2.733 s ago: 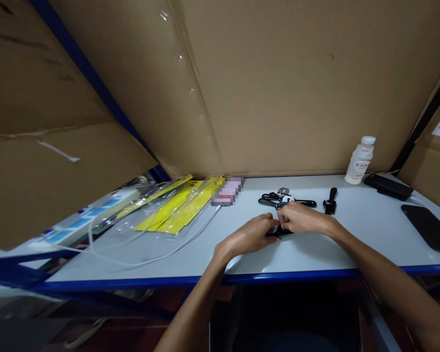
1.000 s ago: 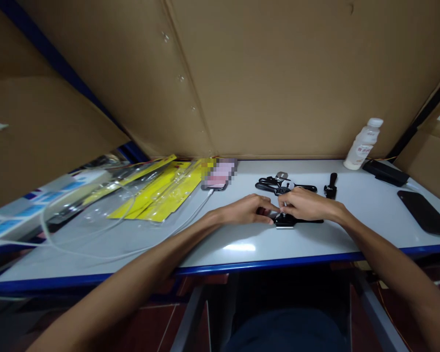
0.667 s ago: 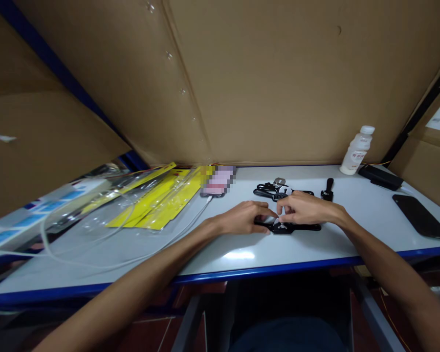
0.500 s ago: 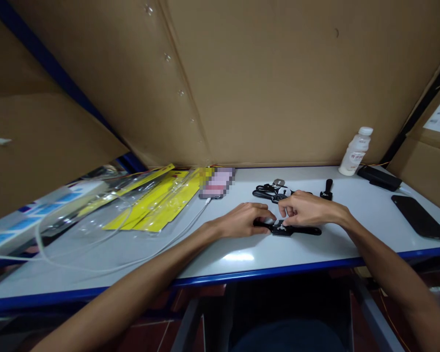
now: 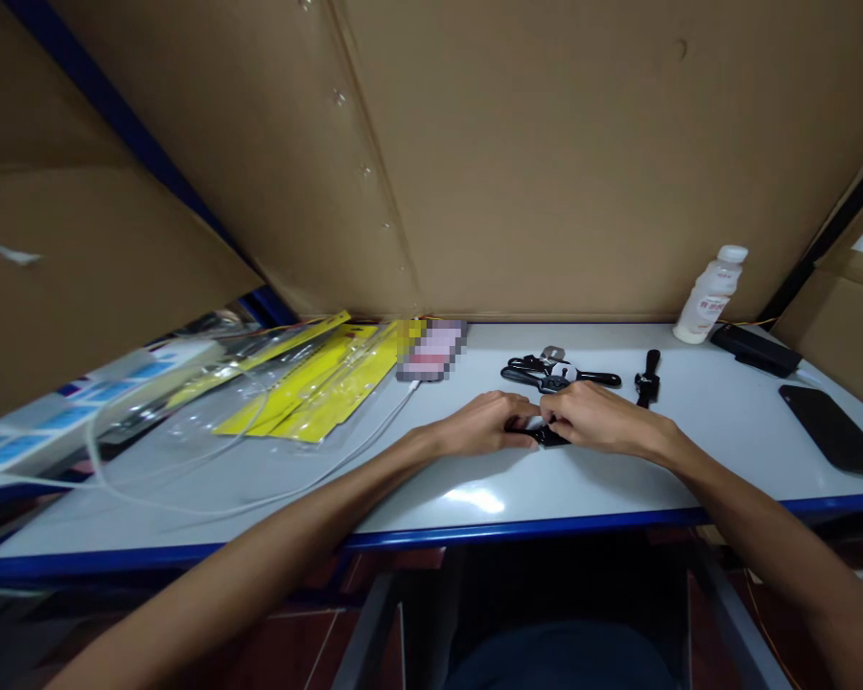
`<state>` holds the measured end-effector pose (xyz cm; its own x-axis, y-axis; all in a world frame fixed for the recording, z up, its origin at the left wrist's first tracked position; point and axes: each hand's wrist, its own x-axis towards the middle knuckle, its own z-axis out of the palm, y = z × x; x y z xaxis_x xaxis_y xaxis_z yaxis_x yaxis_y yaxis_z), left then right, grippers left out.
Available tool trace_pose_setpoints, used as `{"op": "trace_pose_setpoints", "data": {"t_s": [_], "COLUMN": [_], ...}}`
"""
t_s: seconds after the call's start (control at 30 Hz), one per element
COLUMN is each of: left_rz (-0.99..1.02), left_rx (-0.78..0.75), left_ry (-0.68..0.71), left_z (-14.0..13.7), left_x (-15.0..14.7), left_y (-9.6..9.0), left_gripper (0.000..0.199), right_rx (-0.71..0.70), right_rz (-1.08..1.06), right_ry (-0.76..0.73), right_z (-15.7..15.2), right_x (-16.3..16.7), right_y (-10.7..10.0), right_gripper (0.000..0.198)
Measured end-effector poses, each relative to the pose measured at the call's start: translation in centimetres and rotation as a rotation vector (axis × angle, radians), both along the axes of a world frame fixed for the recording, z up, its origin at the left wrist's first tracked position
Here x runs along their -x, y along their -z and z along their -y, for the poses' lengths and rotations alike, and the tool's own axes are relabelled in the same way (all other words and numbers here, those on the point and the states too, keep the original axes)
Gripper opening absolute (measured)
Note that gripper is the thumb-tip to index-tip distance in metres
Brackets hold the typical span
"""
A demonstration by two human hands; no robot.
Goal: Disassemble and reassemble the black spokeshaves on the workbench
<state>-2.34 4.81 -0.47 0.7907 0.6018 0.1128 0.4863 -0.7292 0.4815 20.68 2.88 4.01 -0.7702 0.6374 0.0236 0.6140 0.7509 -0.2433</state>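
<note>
A black spokeshave lies on the table close to its front edge, mostly covered by my hands. My left hand is closed around its left handle. Curled over its middle and right side is my right hand, with bent fingertips at the metal part; what they pinch is hidden. Just beyond the hands, another black spokeshave lies among black parts with a silvery metal piece behind it. Further right rests one more black spokeshave-like tool, seen nearly end-on.
Yellow cards in clear packaging lie on the left, beside white-and-blue boxes. A phone on a white cable sits at the back. On the right are a bottle, a black device and a dark phone. Cardboard walls surround the table.
My right hand has turned and lowered over the spokeshave, now covering its right handle. My left hand keeps its hold. The camera view has shifted slightly.
</note>
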Motion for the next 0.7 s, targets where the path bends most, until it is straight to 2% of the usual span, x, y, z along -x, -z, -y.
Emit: {"op": "trace_pose_setpoints", "data": {"t_s": [0.27,0.4,0.57,0.7], "left_rz": [-0.003,-0.009,-0.016,-0.023], "left_rx": [0.017,-0.01,-0.034,-0.039], "left_ry": [-0.006,-0.012,-0.01,-0.006], "left_z": [-0.2,-0.4,-0.5,-0.6], "left_x": [0.0,0.1,0.2,0.1], "left_y": [0.1,0.3,0.3,0.2], "left_gripper": [0.022,0.031,0.037,0.04], "right_rx": [0.068,0.131,0.124,0.091], "right_rz": [-0.068,-0.1,-0.078,-0.025], "right_ry": [0.062,0.123,0.223,0.222], "right_z": [-0.7,-1.4,-2.3,-2.6], "right_x": [0.0,-0.2,-0.4,-0.5], "right_y": [0.1,0.0,0.4,0.7], "right_gripper": [0.018,0.016,0.011,0.011]}}
